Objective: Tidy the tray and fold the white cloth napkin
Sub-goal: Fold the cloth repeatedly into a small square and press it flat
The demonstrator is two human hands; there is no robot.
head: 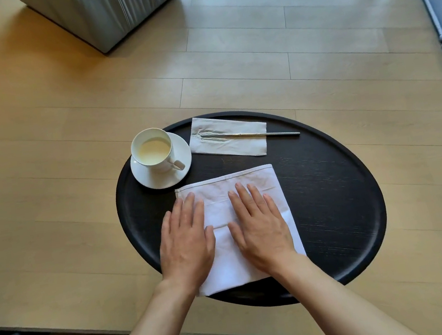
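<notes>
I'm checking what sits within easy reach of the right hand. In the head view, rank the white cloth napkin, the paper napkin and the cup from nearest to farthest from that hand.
From the right hand:
1. White cloth napkin: directly under the palm, touching.
2. Paper napkin: straight ahead, at the tray's far side, utensil lying on it.
3. Cup: ahead and to the left, on its saucer.

both hands (224,235) flat on folded white napkin (219,204)

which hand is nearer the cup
Left. The left hand lies flat on the white napkin just below the cup; the right hand rests farther right, also on the napkin.
</notes>
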